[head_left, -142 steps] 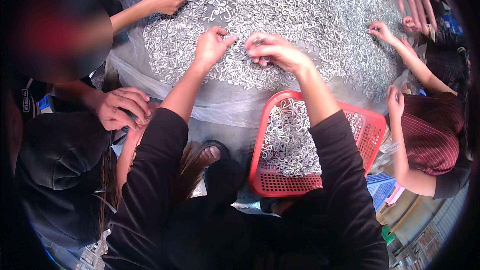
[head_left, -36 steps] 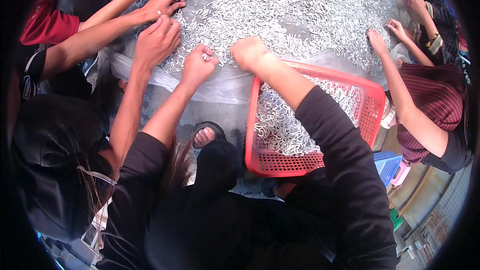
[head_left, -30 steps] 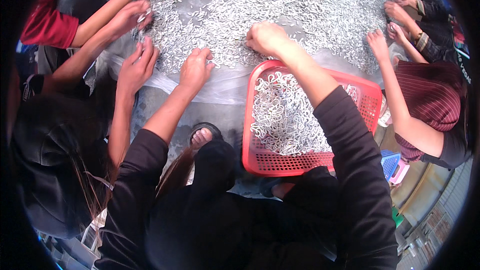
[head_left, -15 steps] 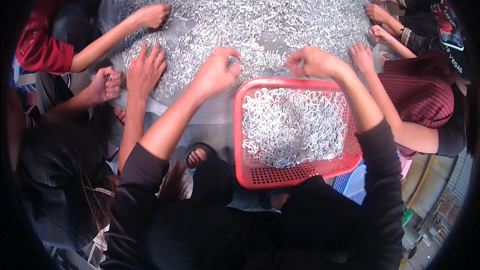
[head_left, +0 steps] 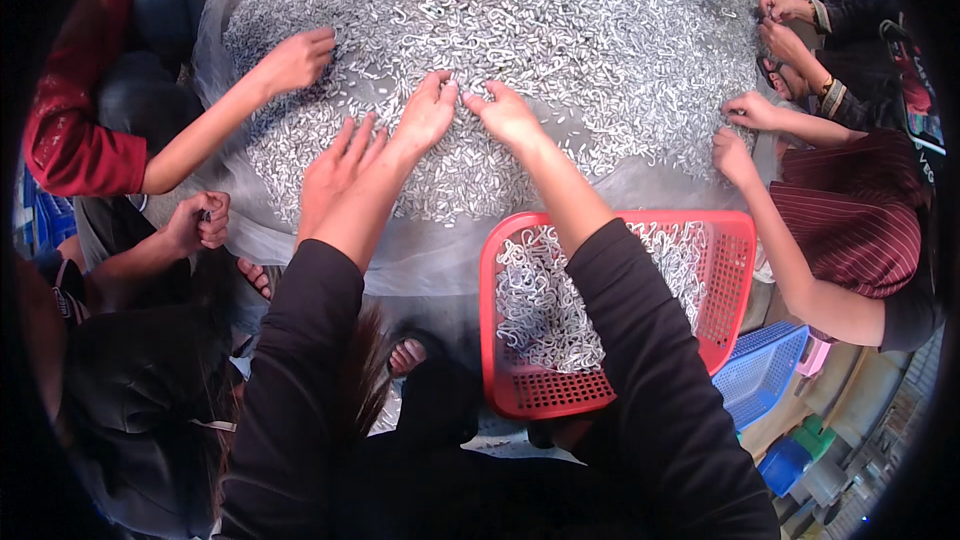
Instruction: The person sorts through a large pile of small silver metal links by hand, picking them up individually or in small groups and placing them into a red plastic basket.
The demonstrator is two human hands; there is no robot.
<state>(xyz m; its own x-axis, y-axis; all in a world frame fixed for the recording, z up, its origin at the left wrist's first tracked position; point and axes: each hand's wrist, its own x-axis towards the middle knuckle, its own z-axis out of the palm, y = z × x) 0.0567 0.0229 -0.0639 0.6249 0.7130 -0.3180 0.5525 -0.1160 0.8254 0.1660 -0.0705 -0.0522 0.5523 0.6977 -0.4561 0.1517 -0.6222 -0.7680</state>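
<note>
A broad spread of small silvery metal pieces [head_left: 600,70] lies before me, mixing little oval bits with S-shaped hooks. My left hand [head_left: 428,115] reaches into its near middle, fingers stretched forward, with nothing visible in it. Close on its right, my right hand [head_left: 505,118] touches down among the pieces, thumb and forefinger apart. Below my right forearm stands a red plastic basket [head_left: 735,280], partly filled with S-shaped metal hooks [head_left: 545,305]; my sleeve hides part of them. A larger S-hook [head_left: 435,8] rests on the pile beyond my hands.
A co-worker's hand [head_left: 340,180] lies right beside my left forearm. Other people's hands [head_left: 300,60] work along the left edge, and more hands [head_left: 755,110] along the right. A clear plastic sheet [head_left: 420,255] lies under the pieces. A blue basket [head_left: 765,370] stands right of the red one.
Both my hands have moved forward and come together over the pile, the right one travelling left from above the basket. The basket appears lower in view.
</note>
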